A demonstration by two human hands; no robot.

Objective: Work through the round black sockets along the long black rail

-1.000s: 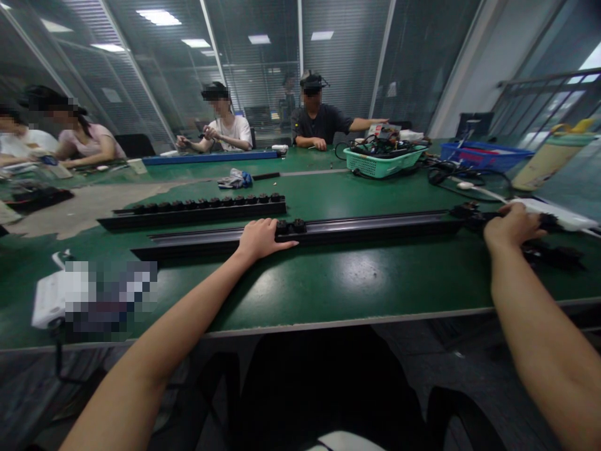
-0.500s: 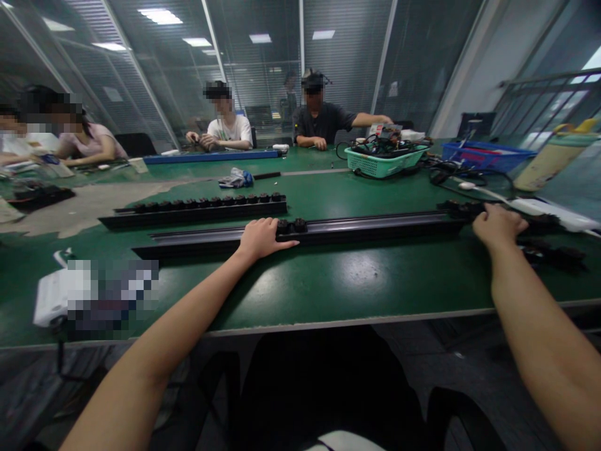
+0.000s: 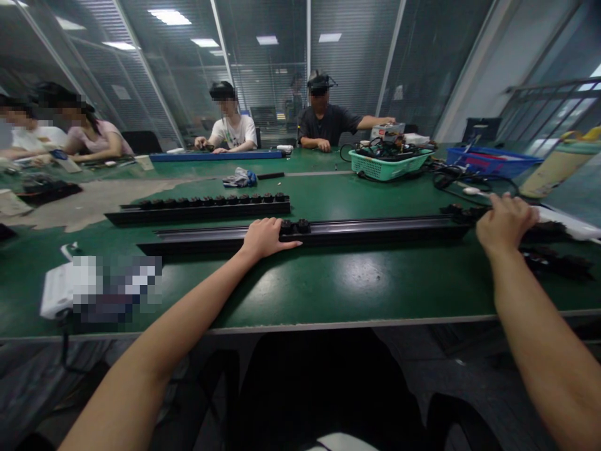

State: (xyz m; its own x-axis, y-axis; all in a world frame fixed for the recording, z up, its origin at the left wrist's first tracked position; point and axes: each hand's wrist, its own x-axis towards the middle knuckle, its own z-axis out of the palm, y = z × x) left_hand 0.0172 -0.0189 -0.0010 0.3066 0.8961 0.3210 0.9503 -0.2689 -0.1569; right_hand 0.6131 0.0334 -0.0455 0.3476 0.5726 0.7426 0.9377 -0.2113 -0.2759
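Observation:
A long black metal rail (image 3: 375, 233) with a shiny channel lies across the table in front of me. My left hand (image 3: 263, 238) is closed over its left part, thumb stretched along the near side. Just right of these fingers, two small black blocks (image 3: 295, 226) sit in the channel. My right hand (image 3: 504, 225) is beyond the rail's right end with its fingers curled; what they hold, if anything, is hidden. Dark parts (image 3: 453, 212) stand by that end, and more black pieces (image 3: 558, 260) lie right of my right hand.
Behind lies a second black rail (image 3: 197, 210) with a row of black blocks. Farther back are a glove (image 3: 239, 178), a green basket (image 3: 392, 166) of cables and a blue basket (image 3: 493, 161). A white device (image 3: 66, 288) stands front left. Several people sit across the table.
My right hand has risen slightly, its fingers more bunched. My left hand stays on the rail. The whole view has shifted a little.

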